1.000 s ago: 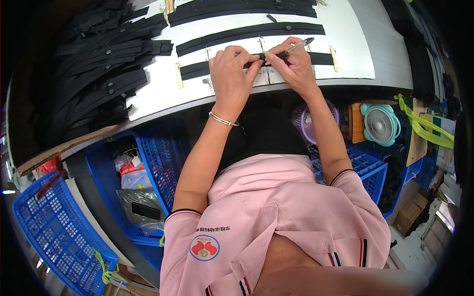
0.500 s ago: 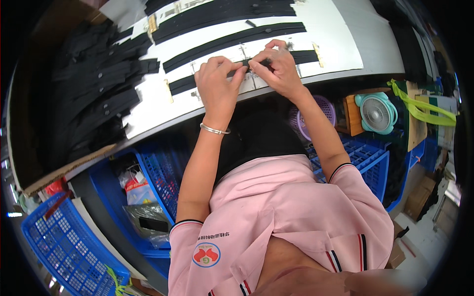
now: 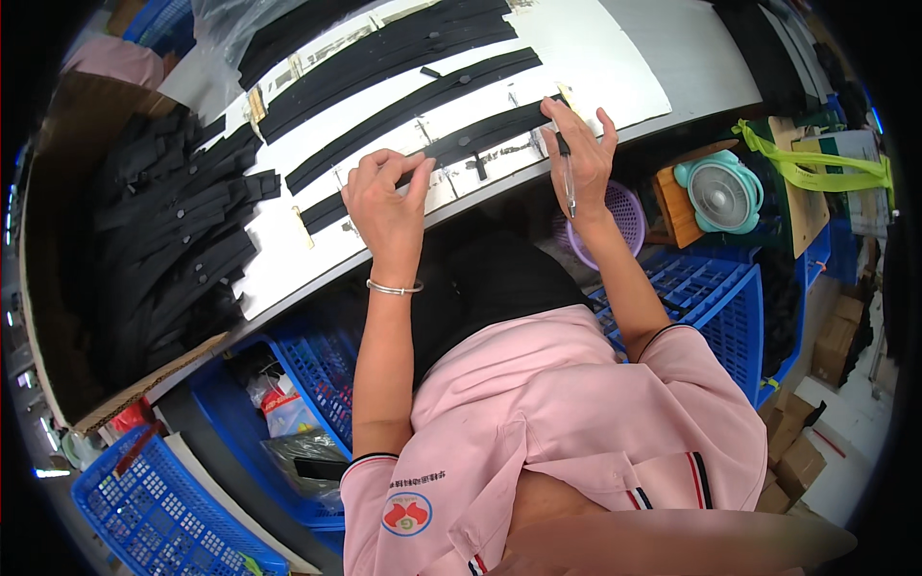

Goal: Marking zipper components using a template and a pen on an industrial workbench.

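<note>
A long black fabric strip (image 3: 499,125) with a round button-like dot lies across the white board (image 3: 634,72) on the table. My left hand (image 3: 386,202), a silver bangle at its wrist, has thumb and forefinger closed at the strip's near edge, left of the dot. The fingertips of my right hand (image 3: 588,158) touch the strip near its right end. Tucked in that hand is a slim pen-like tool (image 3: 569,178), clear with a black part. A small black tab (image 3: 482,169) sticks out below the strip.
More black strips (image 3: 384,72) lie in rows farther back on the board. At left, a cardboard box (image 3: 58,336) holds a heap of black strips. Blue plastic crates (image 3: 182,499) stand below the table. A purple basket (image 3: 624,216) and a turquoise fan (image 3: 720,192) are at right.
My hands have moved apart: the right has gone toward the strip's right end, the left has shifted left. The tab and the strip's dot now show between them. The whole view has shifted.
</note>
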`<state>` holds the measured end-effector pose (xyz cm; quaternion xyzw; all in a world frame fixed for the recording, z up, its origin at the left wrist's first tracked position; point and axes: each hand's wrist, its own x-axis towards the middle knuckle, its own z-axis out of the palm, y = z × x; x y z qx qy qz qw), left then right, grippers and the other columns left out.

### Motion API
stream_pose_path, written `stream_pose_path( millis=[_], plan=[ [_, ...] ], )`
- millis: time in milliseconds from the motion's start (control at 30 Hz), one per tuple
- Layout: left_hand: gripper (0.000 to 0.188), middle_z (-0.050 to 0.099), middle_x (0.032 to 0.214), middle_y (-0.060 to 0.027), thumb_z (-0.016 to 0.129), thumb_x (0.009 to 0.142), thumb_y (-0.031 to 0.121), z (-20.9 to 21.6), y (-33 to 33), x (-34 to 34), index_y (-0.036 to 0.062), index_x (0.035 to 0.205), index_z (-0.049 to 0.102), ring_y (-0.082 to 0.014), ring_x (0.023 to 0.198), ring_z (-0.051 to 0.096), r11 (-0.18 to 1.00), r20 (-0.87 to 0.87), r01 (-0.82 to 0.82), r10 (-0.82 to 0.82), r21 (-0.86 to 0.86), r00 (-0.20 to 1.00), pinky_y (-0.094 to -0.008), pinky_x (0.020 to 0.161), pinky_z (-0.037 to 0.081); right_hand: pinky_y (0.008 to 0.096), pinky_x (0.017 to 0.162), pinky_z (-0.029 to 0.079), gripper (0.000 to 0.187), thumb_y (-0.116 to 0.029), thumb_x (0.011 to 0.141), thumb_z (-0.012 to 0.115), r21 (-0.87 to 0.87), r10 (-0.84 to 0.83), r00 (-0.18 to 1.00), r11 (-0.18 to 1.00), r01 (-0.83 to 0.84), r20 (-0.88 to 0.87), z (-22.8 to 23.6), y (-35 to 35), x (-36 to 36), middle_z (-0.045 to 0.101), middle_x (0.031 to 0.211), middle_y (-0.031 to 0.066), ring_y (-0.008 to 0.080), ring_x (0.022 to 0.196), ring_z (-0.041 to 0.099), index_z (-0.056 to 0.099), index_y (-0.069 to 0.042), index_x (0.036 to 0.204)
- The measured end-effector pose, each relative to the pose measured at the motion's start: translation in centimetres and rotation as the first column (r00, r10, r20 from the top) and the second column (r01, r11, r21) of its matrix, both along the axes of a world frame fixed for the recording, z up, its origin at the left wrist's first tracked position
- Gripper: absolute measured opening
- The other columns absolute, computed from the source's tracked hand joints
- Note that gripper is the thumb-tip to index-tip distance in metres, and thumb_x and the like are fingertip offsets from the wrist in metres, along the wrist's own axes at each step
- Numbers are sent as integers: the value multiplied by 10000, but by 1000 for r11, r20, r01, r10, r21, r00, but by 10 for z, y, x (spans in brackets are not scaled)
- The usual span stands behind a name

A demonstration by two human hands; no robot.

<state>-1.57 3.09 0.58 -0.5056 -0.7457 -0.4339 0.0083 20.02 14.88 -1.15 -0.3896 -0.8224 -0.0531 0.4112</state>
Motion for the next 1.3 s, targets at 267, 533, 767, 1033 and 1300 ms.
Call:
stream_pose_path(
  millis=[267, 533, 767, 1033, 1300],
  plan=[
    [121, 679, 975, -8, 835, 801, 169, 3, 10, 15, 103, 889, 784, -220, 925, 591, 1000, -62, -15, 16, 26, 998, -370, 842, 420, 475, 1094, 374, 362, -153, 895, 757, 106, -21, 999, 994, 16, 42, -11, 5, 2, 759, 1119, 27, 187, 1123, 702, 673, -114, 1245],
    [106, 710, 987, -32, 801, 817, 118, -1, 61, 52, 92, 920, 795, -239, 966, 620, 969, -47, 218, -213, 120, 976, -371, 858, 463, 442, 1052, 410, 342, -133, 878, 775, 26, 64, 998, 998, -64, 3, -1, 9, 4, 764, 1069, 38, 195, 1085, 716, 687, -96, 1207],
    [108, 700, 984, -10, 798, 821, 129, -1, 60, 55, 85, 920, 793, -222, 979, 602, 979, -54, 193, -190, 68, 980, -366, 878, 433, 313, 888, 498, 128, -121, 972, 676, -309, 174, 940, 913, -266, -294, 34, 34, -2, 760, 954, 57, 151, 855, 701, 741, -22, 1020],
    [116, 688, 983, -3, 804, 812, 126, -2, 61, 56, 91, 921, 790, -216, 970, 597, 978, -74, 191, -185, 79, 980, -364, 868, 430, 225, 611, 460, 196, -155, 998, 661, -582, 189, 909, 715, -387, -372, 22, 51, -7, 691, 769, 28, 68, 679, 586, 730, 27, 978],
    [114, 685, 980, -8, 802, 813, 122, -2, 61, 55, 91, 921, 787, -218, 970, 597, 977, -76, 193, -187, 85, 979, -366, 859, 428, 234, 609, 477, 203, -177, 1003, 658, -560, 216, 932, 752, -348, -290, 19, 52, -12, 693, 753, 39, 72, 660, 603, 741, 9, 999]
  ],
)
